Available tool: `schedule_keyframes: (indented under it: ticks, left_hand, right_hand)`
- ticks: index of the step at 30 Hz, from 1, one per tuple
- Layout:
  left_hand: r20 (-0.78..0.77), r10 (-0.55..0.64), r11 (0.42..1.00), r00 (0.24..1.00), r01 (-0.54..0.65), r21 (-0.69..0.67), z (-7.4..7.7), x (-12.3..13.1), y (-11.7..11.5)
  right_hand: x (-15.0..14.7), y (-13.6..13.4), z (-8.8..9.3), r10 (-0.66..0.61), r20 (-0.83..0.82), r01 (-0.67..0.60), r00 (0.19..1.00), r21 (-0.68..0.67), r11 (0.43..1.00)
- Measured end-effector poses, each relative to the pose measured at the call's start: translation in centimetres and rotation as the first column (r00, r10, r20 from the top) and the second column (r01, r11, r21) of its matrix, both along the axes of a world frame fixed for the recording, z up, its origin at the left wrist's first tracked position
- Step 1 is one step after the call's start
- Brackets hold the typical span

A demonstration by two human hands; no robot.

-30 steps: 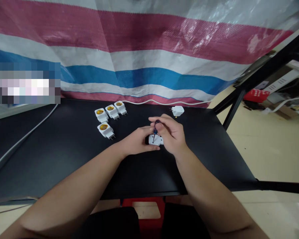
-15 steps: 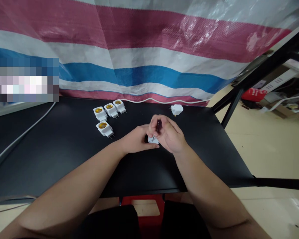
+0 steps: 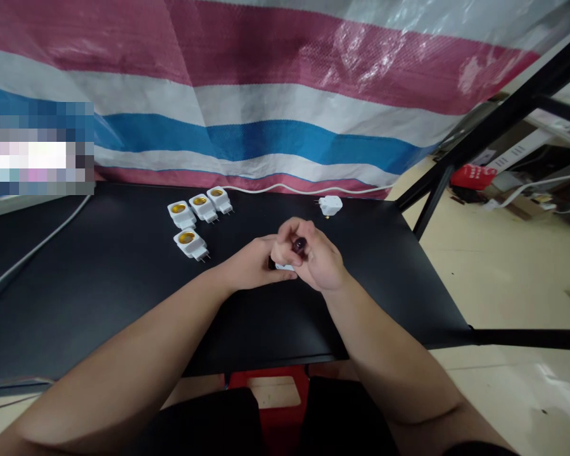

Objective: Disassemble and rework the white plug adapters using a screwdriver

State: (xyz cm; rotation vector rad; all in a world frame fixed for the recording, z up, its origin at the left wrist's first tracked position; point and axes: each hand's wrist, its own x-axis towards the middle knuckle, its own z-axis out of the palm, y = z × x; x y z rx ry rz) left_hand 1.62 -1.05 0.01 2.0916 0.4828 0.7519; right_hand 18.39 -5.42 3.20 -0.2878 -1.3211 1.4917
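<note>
My left hand (image 3: 251, 265) grips a white plug socket (image 3: 280, 266) resting on the black table (image 3: 123, 297); only a sliver of it shows between my hands. My right hand (image 3: 313, 256) is closed around a small screwdriver with a dark handle (image 3: 298, 244), held upright over that socket. Several white lamp-socket plugs with yellow centres (image 3: 190, 242) lie to the left of my hands. One more white plug (image 3: 330, 204) lies behind my right hand.
A striped red, white and blue tarpaulin (image 3: 266, 95) hangs behind the table. A white cable (image 3: 304, 190) runs along its back edge, a grey cable (image 3: 33, 250) crosses the left. A black frame (image 3: 479, 133) and a floor with clutter lie at right. A red stool (image 3: 270, 392) is below.
My right hand has turned on the screwdriver and closed in over the socket, hiding most of it. The view has shifted slightly right and down.
</note>
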Motion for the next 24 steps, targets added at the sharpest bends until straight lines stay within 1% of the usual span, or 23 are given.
schedule_keyframes:
  ticks: [2, 4, 7, 9, 11, 15, 18, 21, 24]
  left_hand:
    - [0.002, -0.002, 1.0, 1.0, 0.002, -0.008, -0.06, 0.04, 0.01]
    - [-0.011, 0.01, 1.0, 1.0, -0.01, -0.011, -0.19, 0.06, 0.04]
    - [-0.043, 0.03, 1.0, 0.999, -0.03, -0.008, -0.33, 0.04, 0.05]
    - [-0.032, 0.019, 1.0, 0.999, -0.02, -0.007, -0.31, 0.01, 0.05]
    - [-0.017, 0.006, 1.0, 1.0, -0.006, -0.008, -0.26, 0.0, 0.05]
    - [-0.036, 0.01, 1.0, 0.999, -0.01, -0.004, -0.28, 0.03, 0.09]
    - [-0.056, 0.032, 0.999, 0.998, -0.031, 0.011, -0.35, 0.03, 0.14]
    - [-0.05, 0.026, 1.0, 0.998, -0.026, 0.012, -0.32, -0.01, 0.15]
    - [-0.043, 0.002, 1.0, 0.999, -0.001, 0.02, -0.3, -0.07, 0.19]
  right_hand:
    - [0.01, -0.02, 0.06, 0.008, -0.013, -0.008, 1.0, 0.009, 1.0]
    - [0.06, -0.03, 0.17, -0.008, 0.008, 0.008, 1.0, 0.004, 1.0]
    - [0.15, -0.01, 0.38, -0.048, 0.068, 0.051, 0.997, -0.039, 0.998]
    - [0.11, 0.0, 0.53, -0.053, 0.083, 0.06, 0.995, -0.079, 0.995]
    - [-0.01, 0.04, 0.65, -0.052, 0.059, 0.058, 0.997, -0.105, 0.993]
    - [-0.22, 0.29, 0.65, -0.052, -0.019, 0.05, 0.998, -0.086, 0.995]
    - [-0.1, 0.58, 0.36, -0.058, 0.018, 0.06, 0.998, -0.096, 0.994]
    - [0.11, 0.67, 0.2, -0.032, 0.07, 0.042, 0.997, -0.137, 0.99]
    - [0.2, 0.48, 0.49, 0.007, 0.057, 0.003, 0.998, -0.179, 0.984]
